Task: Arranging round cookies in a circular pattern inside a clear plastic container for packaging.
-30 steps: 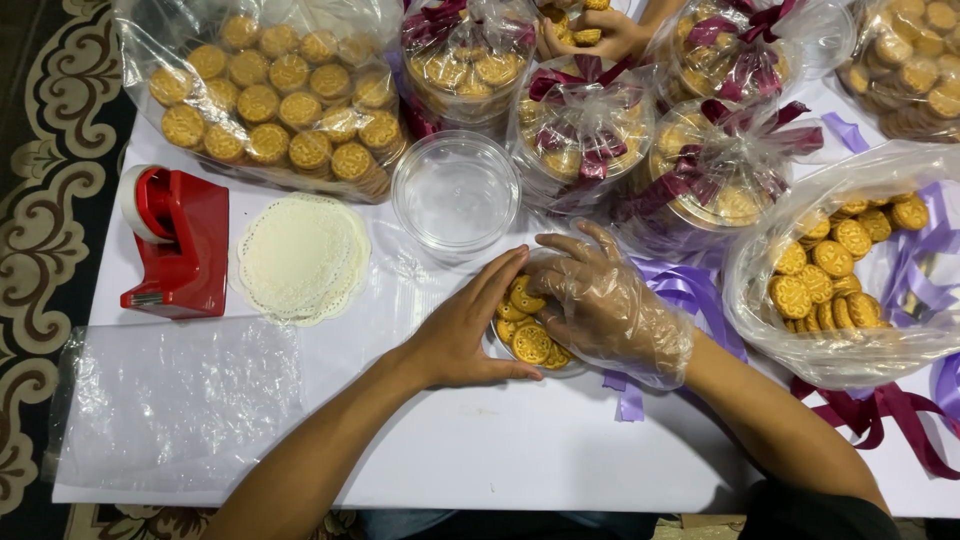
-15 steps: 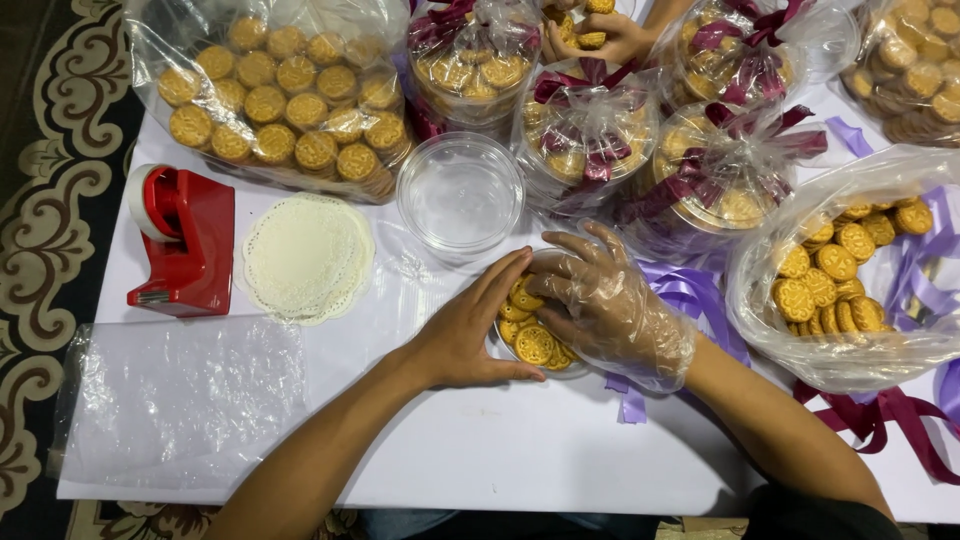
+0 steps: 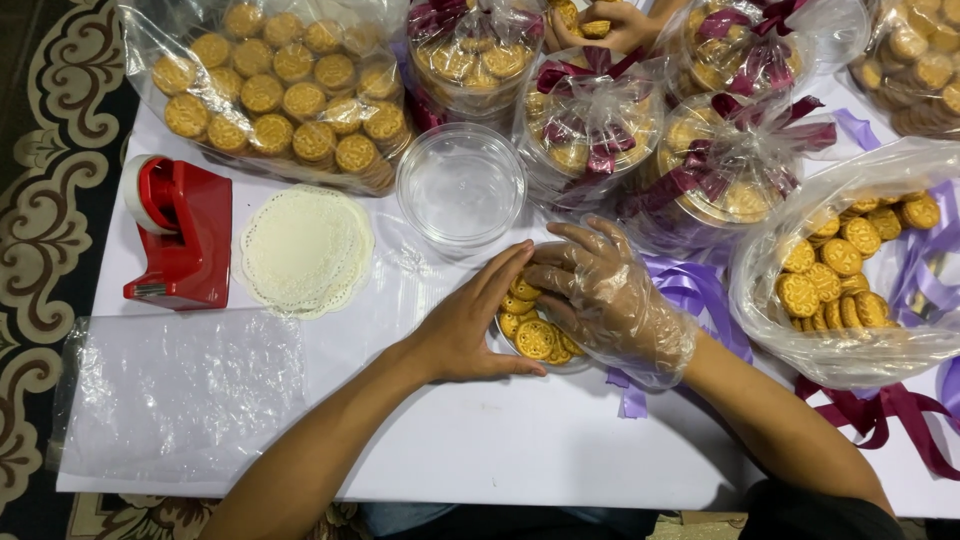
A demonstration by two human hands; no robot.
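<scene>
Centre of the frame: my bare left hand [image 3: 465, 330] and gloved right hand [image 3: 605, 295] remain cupped around a small tub of cookies [image 3: 535, 335] on the bench [image 3: 500, 450], barely shifted since a second ago.

- Your left hand [image 3: 470, 325] and gloved right hand [image 3: 605, 295] hide most of the round container of biscuits [image 3: 535, 335].
- Another person's hand [image 3: 600, 25] is cut off by the top edge.

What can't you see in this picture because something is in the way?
Head view only:
- The cookie container between the hands: the left hand and the gloved right hand cover most of it, so its cookie count cannot be told.
- The other person's hand: cut off by the top edge.
- The cookie bag at top right: cut off by the corner.
- The purple ribbons: partly under the right arm.
</scene>
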